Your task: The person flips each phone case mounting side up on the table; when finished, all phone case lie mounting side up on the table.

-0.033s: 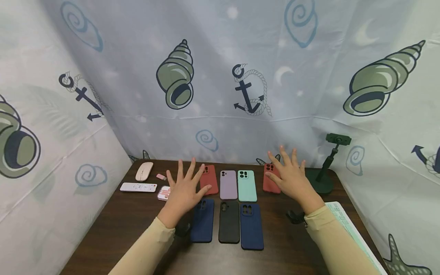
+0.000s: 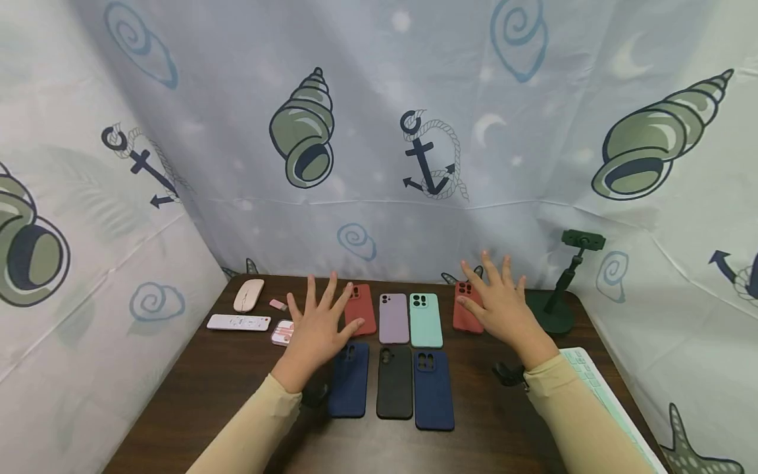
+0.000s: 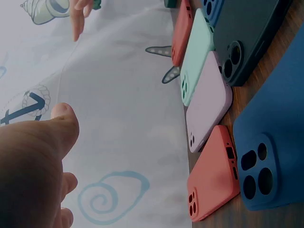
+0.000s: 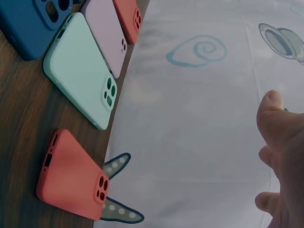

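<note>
My left hand (image 2: 316, 333) is held over the table with its fingers spread, holding nothing. From the head view it overlaps the left red phone case (image 2: 366, 313) and a blue phone case (image 2: 349, 388); the left wrist view shows it apart from them. My right hand (image 2: 500, 306), also spread and holding nothing, hovers nearest the right red phone case (image 2: 466, 316), partly hiding it in the head view. Between the hands lie a lilac phone case (image 2: 393, 320) and a mint phone case (image 2: 426, 322). Nearer me are a black phone case (image 2: 395, 388) and another blue phone case (image 2: 434, 395).
At the left lie a white mouse (image 2: 249, 296), a white remote (image 2: 239, 322), a small pink stick (image 2: 277, 305) and a pink-white case (image 2: 282, 333). On the right stand a dark green camera stand (image 2: 553, 306) and a mint-white keyboard (image 2: 592, 378). Printed cloth (image 2: 379, 164) surrounds the table.
</note>
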The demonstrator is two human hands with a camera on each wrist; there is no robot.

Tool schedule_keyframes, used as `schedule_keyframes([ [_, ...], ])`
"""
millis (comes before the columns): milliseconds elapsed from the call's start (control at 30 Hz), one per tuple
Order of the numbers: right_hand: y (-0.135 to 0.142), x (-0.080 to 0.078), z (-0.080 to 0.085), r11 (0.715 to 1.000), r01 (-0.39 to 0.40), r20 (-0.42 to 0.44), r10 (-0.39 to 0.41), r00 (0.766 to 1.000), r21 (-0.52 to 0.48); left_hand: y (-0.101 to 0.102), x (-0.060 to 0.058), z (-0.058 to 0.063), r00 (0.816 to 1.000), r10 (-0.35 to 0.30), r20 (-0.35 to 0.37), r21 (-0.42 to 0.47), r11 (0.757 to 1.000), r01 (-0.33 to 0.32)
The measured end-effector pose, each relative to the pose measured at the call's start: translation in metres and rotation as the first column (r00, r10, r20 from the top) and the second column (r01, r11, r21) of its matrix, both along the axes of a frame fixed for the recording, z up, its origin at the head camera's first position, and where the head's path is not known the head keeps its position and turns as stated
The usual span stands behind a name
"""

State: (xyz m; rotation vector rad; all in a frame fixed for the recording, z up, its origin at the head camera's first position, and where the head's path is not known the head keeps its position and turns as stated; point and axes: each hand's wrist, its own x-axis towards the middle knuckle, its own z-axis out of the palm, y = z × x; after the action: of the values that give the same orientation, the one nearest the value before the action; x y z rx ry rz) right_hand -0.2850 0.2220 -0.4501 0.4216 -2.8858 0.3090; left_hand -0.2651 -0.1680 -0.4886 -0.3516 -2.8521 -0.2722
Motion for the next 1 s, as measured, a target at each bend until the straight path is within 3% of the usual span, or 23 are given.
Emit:
schedule_keyframes([
  [267, 0.002, 0.003, -0.006, 1.000, 0.002, -0.001, -0.002, 1.000, 0.002, 0.001, 0.001, -0.006, 1.000, -0.003, 0.004, 0.000, 1.000, 0.003],
  [567, -0.004, 0.007, -0.017, 0.993, -0.021, 0.007, 0.022, 1.000, -0.116, 0.001, 0.001, -0.007, 1.000, -0.026, -0.012, 0.009, 1.000, 0.026],
  [1000, -0.020, 0.029, -0.036, 0.925, -0.063, 0.021, 0.076, 0.997, -0.375, 0.020, 0.012, -0.007, 0.994, -0.097, -0.054, 0.122, 0.987, 0.103],
])
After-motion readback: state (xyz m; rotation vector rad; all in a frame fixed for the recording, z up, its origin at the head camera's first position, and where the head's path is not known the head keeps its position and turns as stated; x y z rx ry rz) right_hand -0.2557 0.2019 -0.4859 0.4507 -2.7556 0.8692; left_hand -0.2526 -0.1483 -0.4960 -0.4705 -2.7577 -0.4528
